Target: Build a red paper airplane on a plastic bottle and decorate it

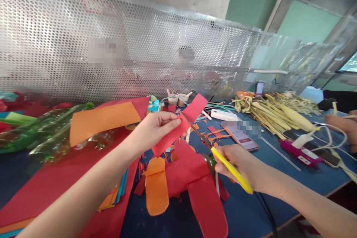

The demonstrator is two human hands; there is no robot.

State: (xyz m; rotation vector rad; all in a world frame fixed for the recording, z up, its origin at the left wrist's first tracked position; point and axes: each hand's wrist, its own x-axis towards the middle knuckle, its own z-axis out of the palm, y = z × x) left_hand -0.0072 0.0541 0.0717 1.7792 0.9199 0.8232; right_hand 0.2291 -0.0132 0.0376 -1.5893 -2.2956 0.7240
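Observation:
My left hand (156,128) pinches a strip of red paper (196,107), thumb on top, and holds it above the table. In my right hand (237,161) is a pair of scissors (230,169) with yellow handles; the blades reach up to the paper's edge beside my left thumb. Below both hands lie cut pieces: an orange rounded strip (157,187) with a folded end, and red rounded strips (208,204) overlapping one another. Part of a green bottle shows behind the red pieces, mostly hidden.
Clear green plastic bottles (60,130) and an orange sheet (104,121) lie on red paper at left. A phone (242,135), a purple power strip (301,152) with cables and dried husks (276,115) are at right. A perforated metal screen (156,44) stands behind; another person's hand (341,128) is far right.

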